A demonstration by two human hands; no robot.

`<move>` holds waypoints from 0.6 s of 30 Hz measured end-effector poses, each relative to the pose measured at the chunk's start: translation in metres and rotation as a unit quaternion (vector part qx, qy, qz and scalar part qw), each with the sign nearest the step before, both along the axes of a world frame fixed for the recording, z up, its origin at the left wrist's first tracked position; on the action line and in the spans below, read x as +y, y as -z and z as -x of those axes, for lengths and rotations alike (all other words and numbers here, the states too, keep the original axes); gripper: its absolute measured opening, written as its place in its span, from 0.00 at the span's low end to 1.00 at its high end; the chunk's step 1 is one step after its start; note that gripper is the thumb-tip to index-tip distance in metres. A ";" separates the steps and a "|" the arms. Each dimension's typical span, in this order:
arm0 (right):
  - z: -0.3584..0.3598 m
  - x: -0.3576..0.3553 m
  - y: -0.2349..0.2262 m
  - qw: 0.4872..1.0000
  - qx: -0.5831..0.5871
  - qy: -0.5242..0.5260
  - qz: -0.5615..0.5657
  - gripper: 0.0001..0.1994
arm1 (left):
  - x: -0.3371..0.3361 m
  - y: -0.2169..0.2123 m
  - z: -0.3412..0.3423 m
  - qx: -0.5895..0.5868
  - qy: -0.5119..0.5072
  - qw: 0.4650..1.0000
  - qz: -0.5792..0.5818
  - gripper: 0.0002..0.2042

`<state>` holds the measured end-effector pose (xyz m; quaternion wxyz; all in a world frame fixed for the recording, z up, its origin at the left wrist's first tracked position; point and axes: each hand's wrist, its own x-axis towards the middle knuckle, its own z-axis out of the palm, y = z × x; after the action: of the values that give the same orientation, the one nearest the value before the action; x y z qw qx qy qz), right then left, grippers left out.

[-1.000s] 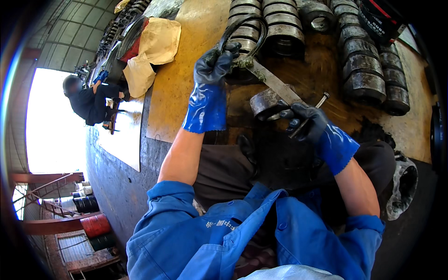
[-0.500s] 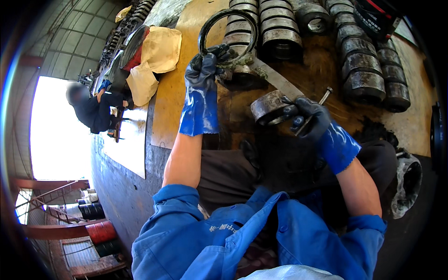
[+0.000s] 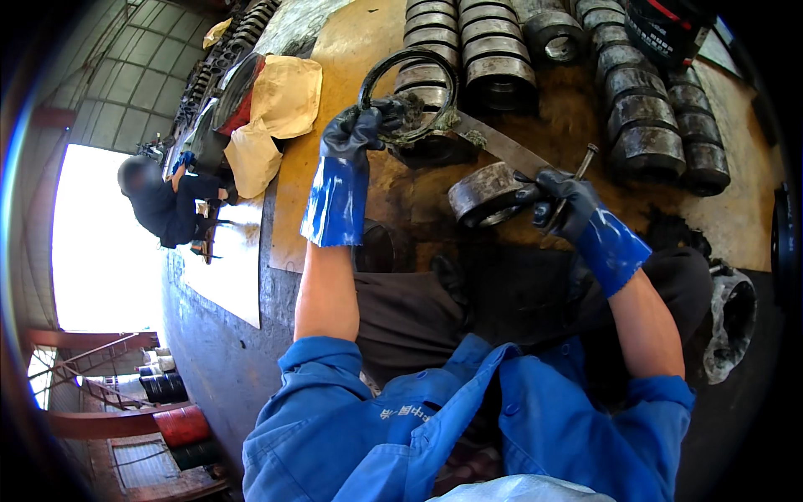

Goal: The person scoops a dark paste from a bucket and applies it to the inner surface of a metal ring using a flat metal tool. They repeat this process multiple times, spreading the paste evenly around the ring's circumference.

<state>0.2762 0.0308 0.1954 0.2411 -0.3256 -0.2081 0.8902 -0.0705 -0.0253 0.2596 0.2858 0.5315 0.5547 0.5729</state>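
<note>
My left hand [image 3: 360,130], in a black and blue rubber glove, is closed on the lower left rim of a dark shiny ring [image 3: 454,77] and holds it up. Greenish grease [image 3: 447,120] clings to the ring's lower edge. My gloved right hand [image 3: 565,201] is wrapped round the near end of a flat metal scraper blade [image 3: 514,153], whose greasy far end reaches the ring. A thin metal rod with a wider head [image 3: 589,159] sticks up from the same hand. Beside its fingertips is a thick steel bearing ring [image 3: 483,191]; whether they grip it I cannot tell.
Rows of stacked steel rings [image 3: 500,63] and more rows [image 3: 644,125] stand beyond my hands on a stained brown sheet [image 3: 376,180]. A black bucket [image 3: 669,29] stands far right, a plastic bag [image 3: 729,326] nearer. Brown paper [image 3: 284,92] and another person [image 3: 171,197] are left.
My left hand has shifted slightly left and down, its wrist bending, while the ring has tilted and lowered a little. My right hand and the scraper have moved only slightly.
</note>
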 end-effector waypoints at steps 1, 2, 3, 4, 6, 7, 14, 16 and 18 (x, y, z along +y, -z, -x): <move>-0.002 0.002 0.001 1.000 0.002 0.003 0.000 0.13 | 0.003 -0.001 -0.007 -0.013 -0.036 0.999 0.022 0.13; -0.003 0.003 0.002 1.000 0.003 0.005 -0.001 0.13 | 0.006 -0.003 -0.014 -0.026 -0.071 0.996 0.044 0.14; -0.003 0.004 0.004 1.000 -0.002 0.004 -0.008 0.13 | 0.007 -0.005 -0.015 -0.030 -0.071 0.996 0.054 0.15; -0.004 0.006 0.006 1.000 0.025 0.009 -0.002 0.15 | 0.008 -0.005 -0.015 -0.035 -0.071 0.996 0.046 0.15; -0.006 0.009 0.002 0.999 0.044 0.012 -0.006 0.16 | 0.012 -0.003 -0.015 -0.078 -0.111 0.988 0.080 0.16; -0.008 0.010 -0.004 0.998 0.065 0.024 -0.002 0.17 | 0.014 -0.001 -0.014 -0.086 -0.111 0.988 0.070 0.16; -0.056 0.047 -0.023 0.983 0.170 0.053 -0.046 0.20 | 0.027 0.014 -0.020 -0.258 -0.023 0.963 0.075 0.17; -0.078 0.063 -0.033 0.968 0.227 0.075 -0.080 0.18 | 0.026 0.022 -0.017 0.008 -0.074 0.994 0.080 0.14; -0.112 0.068 -0.061 0.965 0.188 0.148 -0.106 0.16 | 0.025 0.015 -0.031 -0.005 -0.077 0.993 0.094 0.13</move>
<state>0.3879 0.0989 0.2566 0.4378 -0.1516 -0.2020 0.8628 -0.0395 0.0000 0.2442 0.2922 0.4548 0.6437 0.5418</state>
